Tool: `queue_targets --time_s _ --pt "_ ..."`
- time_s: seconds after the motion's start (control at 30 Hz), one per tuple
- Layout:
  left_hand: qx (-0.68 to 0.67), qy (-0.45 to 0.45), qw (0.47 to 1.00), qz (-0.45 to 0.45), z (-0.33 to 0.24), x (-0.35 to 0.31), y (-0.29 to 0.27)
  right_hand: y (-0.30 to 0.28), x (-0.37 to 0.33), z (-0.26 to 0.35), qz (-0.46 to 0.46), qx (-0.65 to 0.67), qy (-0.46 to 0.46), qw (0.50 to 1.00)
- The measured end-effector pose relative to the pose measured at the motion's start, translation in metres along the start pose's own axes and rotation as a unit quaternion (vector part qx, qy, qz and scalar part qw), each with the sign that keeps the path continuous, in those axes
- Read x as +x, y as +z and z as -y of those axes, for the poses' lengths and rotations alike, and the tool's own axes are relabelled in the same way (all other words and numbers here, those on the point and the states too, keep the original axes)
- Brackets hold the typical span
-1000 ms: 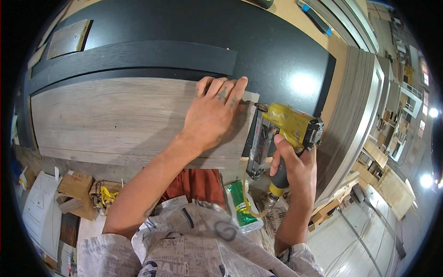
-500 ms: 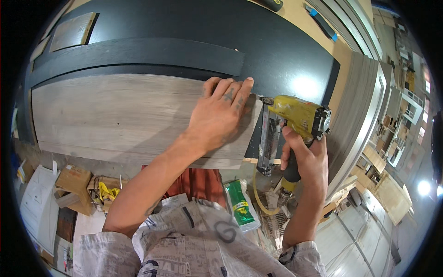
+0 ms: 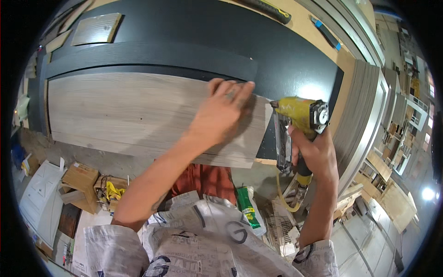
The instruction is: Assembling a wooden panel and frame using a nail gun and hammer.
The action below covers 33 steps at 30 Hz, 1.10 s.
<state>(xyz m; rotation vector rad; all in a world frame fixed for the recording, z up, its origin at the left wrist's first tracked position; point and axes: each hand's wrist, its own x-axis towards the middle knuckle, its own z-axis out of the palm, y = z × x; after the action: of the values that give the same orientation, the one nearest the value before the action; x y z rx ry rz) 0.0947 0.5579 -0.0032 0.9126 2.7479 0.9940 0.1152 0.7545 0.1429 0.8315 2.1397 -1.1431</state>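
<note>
A grey wood-grain panel [image 3: 101, 104] lies along the near side of a dark board. My left hand [image 3: 221, 108] rests on its right part, with the fingers bent over the far edge. My right hand [image 3: 318, 150] is wrapped round the dark grip of a yellow nail gun [image 3: 296, 109]. The gun's nose is close beside the panel's far right corner; whether it touches cannot be made out. A pale yellow air hose [image 3: 282, 196] hangs from its handle. Behind the panel lies a long dark strip [image 3: 152, 54].
The dark board [image 3: 295, 60] spreads beyond the panel, with a small wood offcut [image 3: 96, 28] at far left. A utility knife [image 3: 326, 33] and a black-and-yellow tool handle [image 3: 272, 10] lie at the back. Stacked grey boards [image 3: 354, 120] stand right. Below are a green bag [image 3: 248, 207] and a cardboard box [image 3: 79, 182].
The whole view has shifted, so the panel and both hands appear a little further right. My left hand stays on the panel, and the nail gun remains by its corner.
</note>
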Motion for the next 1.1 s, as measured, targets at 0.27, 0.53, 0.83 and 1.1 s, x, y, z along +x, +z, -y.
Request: queue_targets --time_s 0.27,0.53,0.83,1.1 --pt "-0.001 -0.037 0.999 -0.014 0.088 -0.031 -0.076 0.056 -0.017 0.03 0.035 0.129 -0.035 0.99" --pt "-0.035 -0.016 0.998 -0.049 0.094 -0.032 -0.067 0.1 -0.013 0.049 -0.009 0.146 -0.013 0.989" --pt "-0.044 -0.01 0.996 -0.073 0.101 -0.036 -0.067 0.116 -0.018 0.068 -0.048 0.115 0.011 0.992" --pt "-0.007 0.012 0.998 -0.062 0.094 -0.04 -0.072 0.114 -0.019 0.07 -0.04 0.08 -0.003 0.996"
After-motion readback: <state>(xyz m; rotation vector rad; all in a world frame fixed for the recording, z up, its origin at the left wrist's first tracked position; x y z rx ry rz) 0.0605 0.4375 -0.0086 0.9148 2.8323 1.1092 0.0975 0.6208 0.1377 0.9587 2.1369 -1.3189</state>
